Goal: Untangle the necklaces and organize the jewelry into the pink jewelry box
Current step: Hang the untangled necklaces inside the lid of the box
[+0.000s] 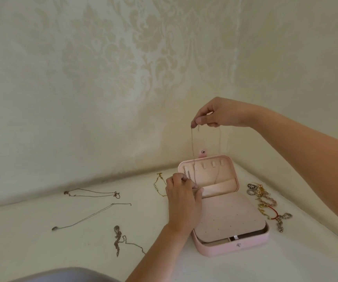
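The pink jewelry box [251,244] stands open on the white surface, its lid [228,169] upright with several small hooks. My right hand [218,115] is raised above the lid, pinching the top of a thin chain necklace [192,147] that hangs down into the lid. My left hand [183,202] is at the lid's lower left corner, fingers closed on the chain's lower part. Two thin chains [93,193] [91,215] and one with a pendant [118,240] lie at the left. A gold bracelet [159,185] lies behind my left hand.
A heap of bracelets, rings and chains [265,202] lies right of the box. A patterned cream wall rises close behind, meeting the surface in a corner. A grey shape [66,274] shows at the bottom left edge.
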A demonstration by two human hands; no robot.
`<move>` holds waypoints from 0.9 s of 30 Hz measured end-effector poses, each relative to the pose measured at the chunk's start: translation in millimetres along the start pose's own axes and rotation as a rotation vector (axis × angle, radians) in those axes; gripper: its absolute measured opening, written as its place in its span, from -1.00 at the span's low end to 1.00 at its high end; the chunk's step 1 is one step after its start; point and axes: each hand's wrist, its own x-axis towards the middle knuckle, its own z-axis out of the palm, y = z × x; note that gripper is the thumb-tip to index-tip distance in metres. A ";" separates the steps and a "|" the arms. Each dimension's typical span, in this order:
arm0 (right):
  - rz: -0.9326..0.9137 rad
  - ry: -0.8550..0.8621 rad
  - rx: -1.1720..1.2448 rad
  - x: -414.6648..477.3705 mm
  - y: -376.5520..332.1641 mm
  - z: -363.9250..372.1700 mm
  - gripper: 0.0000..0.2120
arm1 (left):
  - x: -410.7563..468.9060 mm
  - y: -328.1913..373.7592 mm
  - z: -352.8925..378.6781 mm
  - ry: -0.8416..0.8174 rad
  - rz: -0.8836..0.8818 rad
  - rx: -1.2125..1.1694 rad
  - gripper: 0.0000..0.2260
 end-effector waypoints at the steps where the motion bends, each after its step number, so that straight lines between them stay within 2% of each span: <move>1: 0.001 -0.008 -0.022 0.0 1.8 3.5 -0.84 | 0.0 0.2 -0.5 0.001 0.002 -0.004 -0.89; 9: 0.006 -0.002 -0.073 -0.4 19.3 28.6 -0.90 | -0.3 -0.1 0.8 -0.028 -0.026 -0.014 -0.90; 16: 0.016 0.153 -0.032 4.7 28.4 51.0 -0.91 | -0.8 -0.3 0.7 -0.007 -0.018 -0.009 -0.91; 23: -0.032 0.192 -0.002 6.8 41.5 74.8 -0.92 | -0.8 -0.7 1.6 0.000 -0.007 0.002 -0.90; 27: -0.180 0.193 -0.228 1.8 57.6 94.5 -0.94 | -1.0 -1.5 2.3 0.010 0.022 0.010 -0.89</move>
